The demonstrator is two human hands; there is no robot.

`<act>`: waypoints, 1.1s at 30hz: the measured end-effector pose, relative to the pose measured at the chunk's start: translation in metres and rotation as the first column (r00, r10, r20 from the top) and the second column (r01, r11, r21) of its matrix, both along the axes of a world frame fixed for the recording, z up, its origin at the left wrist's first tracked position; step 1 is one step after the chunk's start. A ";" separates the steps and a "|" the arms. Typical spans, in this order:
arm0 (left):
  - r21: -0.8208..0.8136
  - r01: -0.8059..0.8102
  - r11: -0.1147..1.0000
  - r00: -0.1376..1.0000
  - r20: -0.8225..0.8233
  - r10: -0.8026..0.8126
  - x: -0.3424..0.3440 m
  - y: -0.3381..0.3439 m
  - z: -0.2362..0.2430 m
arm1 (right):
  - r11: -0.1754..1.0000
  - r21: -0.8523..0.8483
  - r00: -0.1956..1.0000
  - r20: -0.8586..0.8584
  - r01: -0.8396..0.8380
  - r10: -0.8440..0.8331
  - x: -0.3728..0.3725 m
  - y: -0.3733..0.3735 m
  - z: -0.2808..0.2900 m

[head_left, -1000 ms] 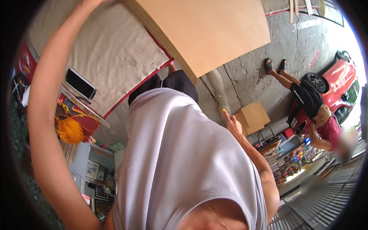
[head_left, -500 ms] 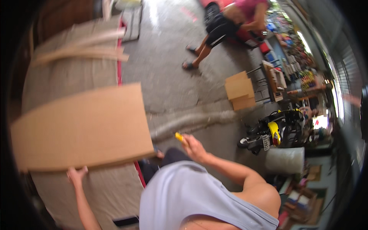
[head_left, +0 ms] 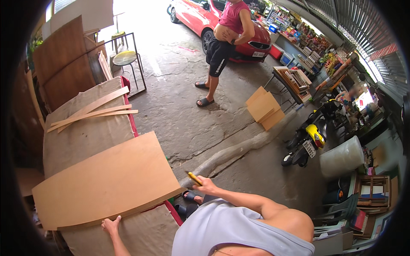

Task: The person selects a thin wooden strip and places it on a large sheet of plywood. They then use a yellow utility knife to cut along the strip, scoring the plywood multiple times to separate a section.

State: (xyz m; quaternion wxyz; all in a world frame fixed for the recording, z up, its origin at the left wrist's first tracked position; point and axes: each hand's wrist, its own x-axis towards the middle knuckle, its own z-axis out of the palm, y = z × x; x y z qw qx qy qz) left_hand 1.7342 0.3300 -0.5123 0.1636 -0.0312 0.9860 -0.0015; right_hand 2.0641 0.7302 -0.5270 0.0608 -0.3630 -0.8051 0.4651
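A large flat brown board (head_left: pixel 106 179), like fibreboard or plywood, lies across a cloth-covered workbench (head_left: pixel 89 147). One long side of it is curved. At the board's near edge is my left hand (head_left: pixel 112 225), thumb and fingers apart, touching the edge; part of the fingers is hard to make out. My right hand (head_left: pixel 206 186) is closed around a yellow-and-dark utility knife (head_left: pixel 194 178), held in the air just beyond the board's right corner. The knife's tip points up and left, away from me.
Thin wooden strips (head_left: pixel 94 113) lie farther up the bench. A person (head_left: pixel 222 42) stands beyond it near a red car (head_left: pixel 192 17). Brown panels (head_left: pixel 265 107) lean by a small table (head_left: pixel 292 85). A motorcycle (head_left: pixel 314 135) and a whitish drum (head_left: pixel 341 158) stand at the right.
My view has tilted up, so more of the car and the standing person shows. Both hands keep their places: the left at the board's edge, the right around the knife.
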 end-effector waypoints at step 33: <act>0.816 -0.463 0.347 0.595 -0.004 0.803 0.079 -0.011 -0.023 | 0.801 -0.172 0.819 -0.124 -0.574 0.560 -0.289 0.076 0.042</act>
